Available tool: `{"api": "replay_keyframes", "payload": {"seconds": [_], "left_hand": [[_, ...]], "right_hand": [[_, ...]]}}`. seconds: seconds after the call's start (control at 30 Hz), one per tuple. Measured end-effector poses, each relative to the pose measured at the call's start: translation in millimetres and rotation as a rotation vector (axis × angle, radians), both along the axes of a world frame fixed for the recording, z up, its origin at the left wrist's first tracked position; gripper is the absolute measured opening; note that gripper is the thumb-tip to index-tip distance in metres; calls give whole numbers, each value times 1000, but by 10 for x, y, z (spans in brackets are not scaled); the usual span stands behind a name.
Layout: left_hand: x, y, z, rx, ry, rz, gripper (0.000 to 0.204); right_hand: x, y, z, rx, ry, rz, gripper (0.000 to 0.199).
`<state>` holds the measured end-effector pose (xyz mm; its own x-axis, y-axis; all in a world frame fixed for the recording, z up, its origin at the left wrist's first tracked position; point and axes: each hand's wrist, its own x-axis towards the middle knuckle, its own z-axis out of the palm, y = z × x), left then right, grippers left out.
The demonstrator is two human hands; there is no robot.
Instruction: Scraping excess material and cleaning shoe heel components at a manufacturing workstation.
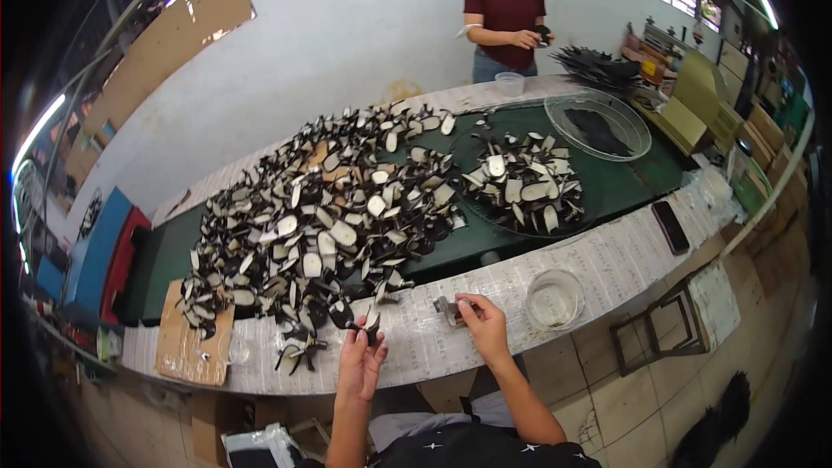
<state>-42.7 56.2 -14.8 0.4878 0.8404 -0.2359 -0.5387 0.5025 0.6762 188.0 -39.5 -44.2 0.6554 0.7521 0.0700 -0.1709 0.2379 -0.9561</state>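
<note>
My left hand is closed on a small black piece with a pale face, held up between thumb and fingertips. It resembles the pieces in the big heap, which are black and curved with pale rounded flaps, like shoe parts. To the right, my right hand pinches a small grey piece just above the wrapped table edge; its kind is too small to tell. A gap separates the two hands. Several loose pieces lie beside my left hand at the heap's near edge.
A clear round tub stands right of my right hand. Beyond it are a phone, a round tray of pieces and another tray with black sheets. Cardboard lies left. Across the green belt a person handles a dark piece.
</note>
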Motion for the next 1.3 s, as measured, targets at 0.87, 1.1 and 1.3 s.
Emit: {"api": "replay_keyframes", "payload": {"seconds": [0.87,1.1,1.3], "left_hand": [[0,-290,-25,-89,-314,42,34],[-103,-218,133,264,115,-100,29],[-50,-286,75,169,112,-231,33]], "right_hand": [[-43,-11,72,-85,-67,-22,25],[-165,-242,320,32,124,18,24],[-428,-584,735,18,-397,15,22]]}}
